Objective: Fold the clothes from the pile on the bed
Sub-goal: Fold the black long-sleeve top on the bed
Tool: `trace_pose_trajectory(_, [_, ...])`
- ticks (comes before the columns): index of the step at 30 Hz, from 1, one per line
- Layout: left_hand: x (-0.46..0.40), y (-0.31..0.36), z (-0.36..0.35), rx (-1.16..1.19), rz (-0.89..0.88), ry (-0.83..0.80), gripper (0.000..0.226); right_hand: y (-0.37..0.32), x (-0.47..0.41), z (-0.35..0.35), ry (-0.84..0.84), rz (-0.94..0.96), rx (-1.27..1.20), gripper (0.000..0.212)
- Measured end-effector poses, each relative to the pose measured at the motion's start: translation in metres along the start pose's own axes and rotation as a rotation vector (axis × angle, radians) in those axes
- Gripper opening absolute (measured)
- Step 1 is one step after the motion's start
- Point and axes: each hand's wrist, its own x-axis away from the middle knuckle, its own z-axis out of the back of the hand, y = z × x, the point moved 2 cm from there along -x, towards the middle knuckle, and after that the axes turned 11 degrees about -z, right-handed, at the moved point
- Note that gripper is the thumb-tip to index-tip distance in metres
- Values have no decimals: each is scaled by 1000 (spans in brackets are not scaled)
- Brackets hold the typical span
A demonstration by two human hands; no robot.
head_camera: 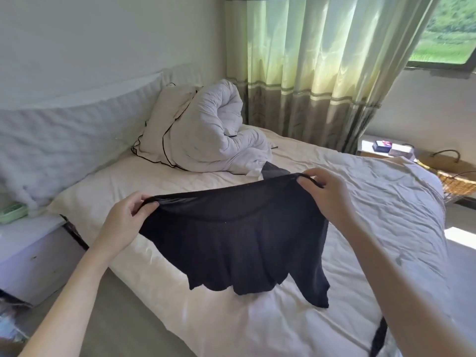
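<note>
Two hands hold one black garment (231, 243) stretched in the air above the white bed sheet (373, 202). Garment: dark, thin, pleated or ruffled lower edge hanging loose; its top band runs taut from hand to hand. Left hand (123, 217): fingers curled over the band's left end, thumb against them, pinching the cloth. Right hand (324, 191): fingers curled, thumb and forefinger pinching the band's right end; a thin black loop shows at the fingertips. Right end sits higher and farther than left. Beyond the band, a second dark piece of cloth (275, 171) lies on the sheet, just beside a bundled white duvet (206, 130). Farther out: green-and-grey curtain (309, 60), woven basket (453, 176) at right, white nightstand (25, 243) at left.
</note>
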Motion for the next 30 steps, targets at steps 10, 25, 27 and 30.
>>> trace_pose_trajectory(10, [-19, 47, 96, -103, -223, 369, 10, -94, 41, -3, 329, 156, 248, 12])
trace_pose_trajectory(25, [-78, -41, 162, -187, -182, 376, 14, -138, -9, -126, 462, 251, 451, 34])
trace_pose_trajectory(27, [-93, -75, 158, -273, -159, 332, 16, -127, -36, -159, 416, 258, 491, 36])
trace_pose_trajectory(30, [-125, -131, 149, -377, -145, 269, 21, -106, -85, -217, 329, 243, 545, 38])
